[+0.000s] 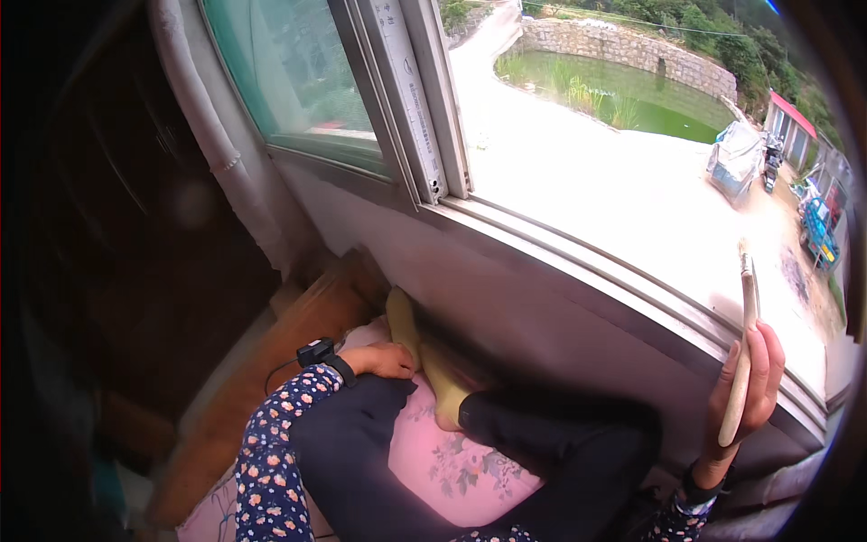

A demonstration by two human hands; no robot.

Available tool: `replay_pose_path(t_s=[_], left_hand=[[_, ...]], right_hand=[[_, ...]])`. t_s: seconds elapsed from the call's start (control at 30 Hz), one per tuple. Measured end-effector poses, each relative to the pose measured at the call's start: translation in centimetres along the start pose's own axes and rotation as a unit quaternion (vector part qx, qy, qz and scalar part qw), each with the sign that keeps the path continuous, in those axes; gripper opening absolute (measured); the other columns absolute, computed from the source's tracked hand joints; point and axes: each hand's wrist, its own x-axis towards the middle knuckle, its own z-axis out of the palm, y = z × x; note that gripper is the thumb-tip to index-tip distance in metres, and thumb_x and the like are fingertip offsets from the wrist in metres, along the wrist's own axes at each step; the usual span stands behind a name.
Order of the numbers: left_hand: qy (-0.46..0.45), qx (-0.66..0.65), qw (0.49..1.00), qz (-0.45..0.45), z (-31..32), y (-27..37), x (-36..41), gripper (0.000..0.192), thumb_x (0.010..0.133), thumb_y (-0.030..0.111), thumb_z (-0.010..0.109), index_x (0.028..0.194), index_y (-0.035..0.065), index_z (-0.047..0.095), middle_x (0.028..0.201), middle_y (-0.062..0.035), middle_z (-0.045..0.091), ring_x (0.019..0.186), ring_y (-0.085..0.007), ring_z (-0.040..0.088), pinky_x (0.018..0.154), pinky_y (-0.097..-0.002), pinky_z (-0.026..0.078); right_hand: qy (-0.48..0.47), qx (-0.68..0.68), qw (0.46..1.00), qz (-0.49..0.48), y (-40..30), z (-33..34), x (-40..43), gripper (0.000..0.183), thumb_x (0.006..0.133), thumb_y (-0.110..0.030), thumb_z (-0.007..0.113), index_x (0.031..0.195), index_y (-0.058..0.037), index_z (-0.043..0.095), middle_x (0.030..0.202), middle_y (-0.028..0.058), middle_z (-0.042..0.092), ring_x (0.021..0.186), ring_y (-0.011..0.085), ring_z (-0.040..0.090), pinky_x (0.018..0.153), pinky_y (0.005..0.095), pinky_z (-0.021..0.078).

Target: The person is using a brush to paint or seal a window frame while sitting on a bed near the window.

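My right hand (757, 379) grips a slim paintbrush (744, 362) by its pale wooden handle. The brush stands nearly upright, with its metal ferrule and light bristles on top, in front of the window opening. The bristles are washed out against the bright ground outside. On my lap side, my left hand (387, 359) rests by my ankle, over the dark trouser leg (352, 420). Its fingers are bent and partly hidden. My yellowish socked feet (433, 379) lie on a pink floral cloth (467, 467).
A sliding window frame (576, 254) and its sill track run along the wall. A wooden board edge (257, 393) borders the seat at left, near a white pipe (210, 129). Outside are a pond (630, 101), a stone wall (623, 44) and covered vehicles (735, 162).
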Motion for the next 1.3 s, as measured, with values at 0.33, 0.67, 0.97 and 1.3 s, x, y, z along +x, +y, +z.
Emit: replay_pose_path(t_s=[0.33,0.67,0.97,1.3], left_hand=[[-0.012,0.017,0.999,-0.029,-0.1,0.2,0.0,0.03,0.088,0.032,0.052,0.097,0.0084,0.069,0.1,-0.0135,0.066,0.099,-0.0335,0.061,0.086,-0.0431,0.047],[-0.025,0.032,0.999,-0.033,-0.6,0.8,0.0,0.03,0.089,0.032,0.051,0.097,0.0079,0.068,0.103,-0.0134,0.066,0.1,-0.0338,0.06,0.088,-0.0432,0.046],[-0.019,0.039,0.999,-0.027,-0.2,0.2,-0.1,0.028,0.091,0.03,0.053,0.097,0.0074,0.068,0.099,-0.0121,0.064,0.096,-0.0311,0.061,0.082,-0.041,0.047],[-0.067,0.06,0.994,-0.055,-0.9,1.1,0.4,0.033,0.093,0.034,0.048,0.105,0.0107,0.068,0.113,-0.0119,0.063,0.108,-0.0331,0.057,0.093,-0.0428,0.045]], right_hand=[[0.016,0.001,1.0,-0.01,0.1,0.2,0.1,0.024,0.085,0.001,0.065,0.108,0.003,0.064,0.109,0.0209,0.062,0.098,0.0332,0.065,0.084,0.0374,0.0546],[0.011,0.017,1.0,0.001,-0.3,0.0,0.3,0.023,0.087,0.002,0.062,0.109,0.0029,0.062,0.108,0.0209,0.062,0.097,0.0332,0.064,0.085,0.0374,0.053],[0.015,0.016,1.0,-0.005,-0.3,0.0,0.4,0.023,0.086,0.001,0.063,0.109,0.003,0.062,0.107,0.0214,0.062,0.096,0.0339,0.064,0.084,0.0378,0.0538],[0.039,0.031,0.999,-0.001,0.0,0.2,0.3,0.031,0.078,0.002,0.072,0.108,0.0003,0.065,0.107,0.0204,0.063,0.093,0.0317,0.066,0.077,0.0354,0.0569]])
